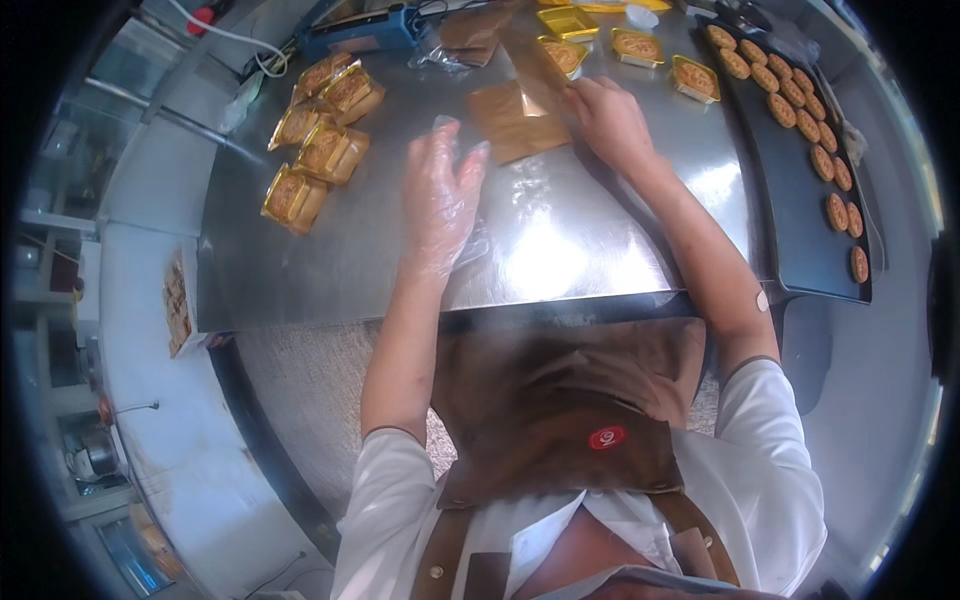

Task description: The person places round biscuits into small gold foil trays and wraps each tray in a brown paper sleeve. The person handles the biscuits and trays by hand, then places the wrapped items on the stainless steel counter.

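Note:
My right hand (611, 124) is bare and pinches the edge of a brown paper bag (529, 64) with a clear window, held up over the table. Beneath it, another brown paper bag (506, 127) lies flat on the steel. My left hand (442, 199), in a clear plastic glove, hovers left of that flat bag. Its fingers are apart and nothing is in them. Beyond my right hand stands a gold tray with a round baked biscuit (561, 54), partly covered by the raised bag. Two more filled gold trays (637, 47) (695, 79) sit to its right.
Several bagged biscuits (322, 152) in gold trays are grouped at the left of the steel table (360, 255). A dark baking tray (799, 247) at the right holds several loose biscuits (822, 163). At the back are an empty gold tray (568, 25), a white cup (641, 16) and a blue machine (364, 31).

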The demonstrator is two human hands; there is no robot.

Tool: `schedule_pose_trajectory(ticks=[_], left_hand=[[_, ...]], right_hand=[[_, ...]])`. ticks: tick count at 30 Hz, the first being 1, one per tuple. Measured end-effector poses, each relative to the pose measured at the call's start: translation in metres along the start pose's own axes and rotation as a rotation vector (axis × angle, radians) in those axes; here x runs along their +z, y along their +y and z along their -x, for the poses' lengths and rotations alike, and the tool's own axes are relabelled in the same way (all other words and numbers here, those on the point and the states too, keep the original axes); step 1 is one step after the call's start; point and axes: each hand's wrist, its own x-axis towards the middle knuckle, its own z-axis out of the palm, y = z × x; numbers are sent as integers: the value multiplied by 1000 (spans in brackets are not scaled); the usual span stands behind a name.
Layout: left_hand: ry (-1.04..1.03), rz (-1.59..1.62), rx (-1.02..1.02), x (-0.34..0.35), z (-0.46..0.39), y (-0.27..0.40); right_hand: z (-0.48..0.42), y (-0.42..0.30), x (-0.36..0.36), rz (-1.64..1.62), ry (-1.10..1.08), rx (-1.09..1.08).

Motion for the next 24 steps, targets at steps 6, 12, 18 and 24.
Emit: schedule_pose_trajectory(ticks=[6, 12, 18, 24], left_hand=[[19, 340, 1, 37, -25, 27], [98, 35, 419, 44, -14, 76], [159, 72, 338, 76, -13, 68], [185, 96, 259, 91, 0, 80]], right_hand=[[1, 3, -21, -458, 16, 184], [-2, -9, -34, -472, 11, 305], [5, -23, -30, -576, 90, 268], [4, -14, -19, -584, 135, 236]])
